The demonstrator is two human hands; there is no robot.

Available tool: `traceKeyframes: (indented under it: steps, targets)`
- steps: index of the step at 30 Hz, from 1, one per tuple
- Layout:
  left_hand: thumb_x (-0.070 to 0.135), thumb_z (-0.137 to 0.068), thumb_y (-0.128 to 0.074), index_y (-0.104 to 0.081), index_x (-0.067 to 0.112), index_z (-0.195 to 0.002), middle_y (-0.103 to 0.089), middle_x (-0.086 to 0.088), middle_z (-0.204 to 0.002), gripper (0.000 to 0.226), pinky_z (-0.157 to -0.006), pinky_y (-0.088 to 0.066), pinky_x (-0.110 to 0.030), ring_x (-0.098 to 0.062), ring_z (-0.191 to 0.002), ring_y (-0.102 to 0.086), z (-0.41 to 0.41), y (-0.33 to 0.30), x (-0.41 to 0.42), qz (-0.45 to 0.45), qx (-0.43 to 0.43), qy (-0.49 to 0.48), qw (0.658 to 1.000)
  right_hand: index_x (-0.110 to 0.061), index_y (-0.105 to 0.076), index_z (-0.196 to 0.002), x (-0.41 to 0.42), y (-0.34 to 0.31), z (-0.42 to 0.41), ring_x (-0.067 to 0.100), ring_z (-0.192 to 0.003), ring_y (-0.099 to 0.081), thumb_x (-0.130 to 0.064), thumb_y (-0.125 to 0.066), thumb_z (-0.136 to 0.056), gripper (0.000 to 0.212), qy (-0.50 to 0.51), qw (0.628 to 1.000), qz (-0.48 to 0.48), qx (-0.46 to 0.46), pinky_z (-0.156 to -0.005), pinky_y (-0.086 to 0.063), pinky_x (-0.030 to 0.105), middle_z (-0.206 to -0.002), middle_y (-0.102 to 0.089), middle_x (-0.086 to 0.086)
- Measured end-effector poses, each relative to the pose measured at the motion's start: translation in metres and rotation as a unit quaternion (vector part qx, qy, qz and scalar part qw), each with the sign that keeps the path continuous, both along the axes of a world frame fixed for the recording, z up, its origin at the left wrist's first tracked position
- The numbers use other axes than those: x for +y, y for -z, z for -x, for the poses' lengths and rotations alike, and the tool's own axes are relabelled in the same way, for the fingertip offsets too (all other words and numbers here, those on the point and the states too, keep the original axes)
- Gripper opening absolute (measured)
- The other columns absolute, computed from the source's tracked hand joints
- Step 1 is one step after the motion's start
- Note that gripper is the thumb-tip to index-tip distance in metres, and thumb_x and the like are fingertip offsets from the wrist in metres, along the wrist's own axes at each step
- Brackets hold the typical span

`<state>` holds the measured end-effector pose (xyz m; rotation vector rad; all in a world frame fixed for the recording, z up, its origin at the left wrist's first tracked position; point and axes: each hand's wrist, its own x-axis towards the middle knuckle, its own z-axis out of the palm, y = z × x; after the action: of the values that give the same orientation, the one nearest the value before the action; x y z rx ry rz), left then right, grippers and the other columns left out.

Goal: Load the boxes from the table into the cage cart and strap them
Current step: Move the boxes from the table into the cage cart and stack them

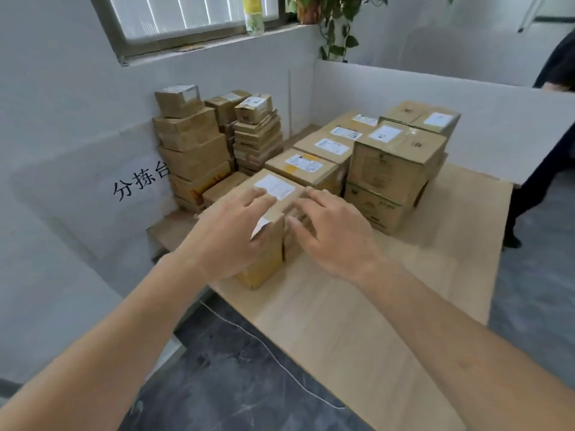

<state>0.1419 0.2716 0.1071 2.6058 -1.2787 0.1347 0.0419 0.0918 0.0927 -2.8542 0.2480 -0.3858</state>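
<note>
Head view, pale wooden table (357,321) standing against a grey wall, nearest box (267,219) sitting upright, left hand (230,231) and right hand (333,231) reaching over it, fingers spread, gripping nothing.

Bare forearms, apparently no sleeves or gloves.

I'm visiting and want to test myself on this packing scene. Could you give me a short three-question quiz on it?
1. True or false: both hands are on the nearest box.
2. What is stuck on the top of that box?
3. The two large stacked boxes stand: A) left of the nearest box, B) right of it, C) on the floor.

Key: 1 true, left hand and right hand; 2 a white label; 3 B.
</note>
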Motion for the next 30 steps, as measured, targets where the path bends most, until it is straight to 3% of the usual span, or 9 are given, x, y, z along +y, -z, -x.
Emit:
traceKeyframes:
  steps: [11,23,30]
  targets:
    - [0.044,-0.105,-0.05,-0.04,0.027,-0.158,-0.035,0.005,-0.163,0.057,-0.118,-0.039,-0.038,-0.02,-0.147,-0.038,0.111,0.002,-0.188,-0.002,0.016,0.01,1.0,-0.027,-0.049,-0.153,-0.184,-0.004,0.128,0.025,-0.153,-0.031,-0.054,-0.04,-0.106,0.055,0.044,0.998,-0.009,0.031,-0.121,-0.027,0.04,-0.165,-0.037,0.004]
    - [0.04,-0.103,-0.055,-0.047,0.022,-0.154,-0.043,0.0,-0.159,0.055,-0.114,-0.045,-0.044,-0.024,-0.145,-0.043,0.114,0.003,-0.292,0.015,-0.009,0.099,0.995,-0.027,-0.046,-0.155,-0.265,-0.002,0.155,0.023,-0.155,-0.026,-0.054,-0.039,-0.107,0.055,0.113,0.992,-0.026,0.042,-0.121,-0.027,0.039,-0.167,-0.032,0.002]
    - [0.042,-0.103,-0.055,-0.047,0.023,-0.154,-0.045,-0.001,-0.158,0.055,-0.113,-0.045,-0.042,-0.025,-0.144,-0.044,0.12,0.004,-0.343,0.004,-0.013,0.105,0.994,-0.028,-0.045,-0.155,-0.313,-0.001,0.164,0.022,-0.155,-0.025,-0.056,-0.038,-0.106,0.056,0.11,0.992,-0.038,0.041,-0.123,-0.029,0.041,-0.168,-0.031,0.001]
